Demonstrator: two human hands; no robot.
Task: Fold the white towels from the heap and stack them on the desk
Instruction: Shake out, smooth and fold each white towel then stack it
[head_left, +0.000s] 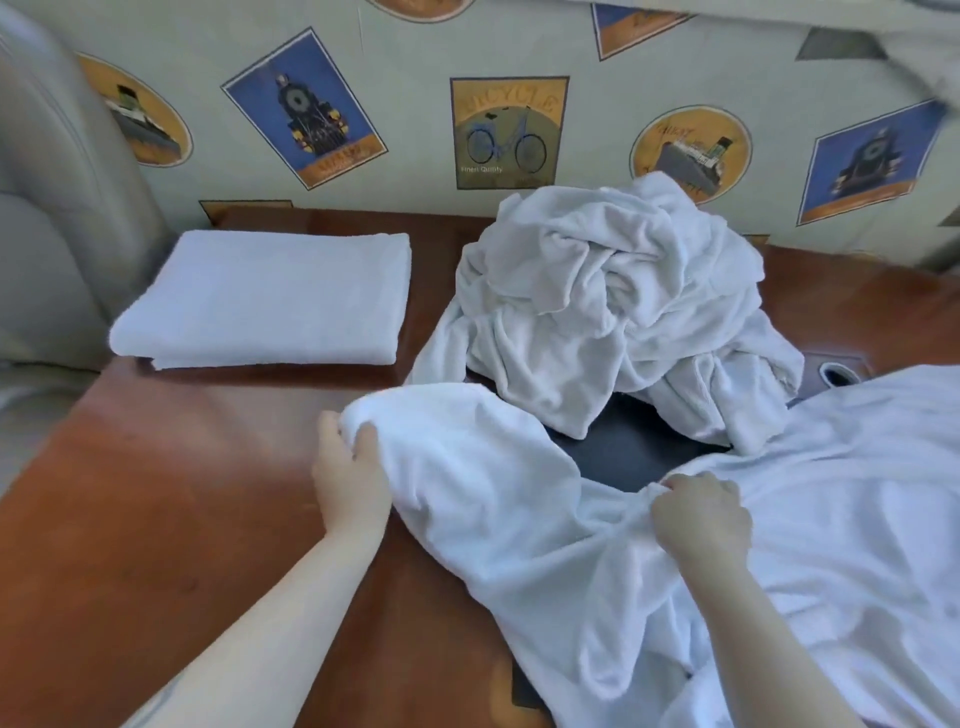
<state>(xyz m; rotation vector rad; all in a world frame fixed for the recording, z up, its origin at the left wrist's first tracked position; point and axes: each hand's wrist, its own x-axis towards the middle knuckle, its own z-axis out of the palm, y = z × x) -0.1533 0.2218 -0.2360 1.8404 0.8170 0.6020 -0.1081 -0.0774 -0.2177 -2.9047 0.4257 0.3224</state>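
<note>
Two hands are gripping one white towel right now, and I am reading the coming move off the line between them. My left hand is pinching a bunched corner out over the bare wood of the desk, thumb and fingers curled round the cloth; my right hand is clutching a gathered edge with its fingers closed on a ridge of fabric. The towel's long axis is running left to right across the desk in front of me, sagging between the two grips, with the rest of it spilling down to the right and toward me — how far it goes there I cannot tell. I am judging that it needs pulling taut and flat before any fold, and the slack is lying mostly on the right side. The heap of unfolded towels is sitting just behind the cloth I am holding, on a dark mat, and its lower edge looks close enough to snag. The folded towel is lying at the far left of the desk, well apart from both grips — the left hand is the nearer one for stacking.
</note>
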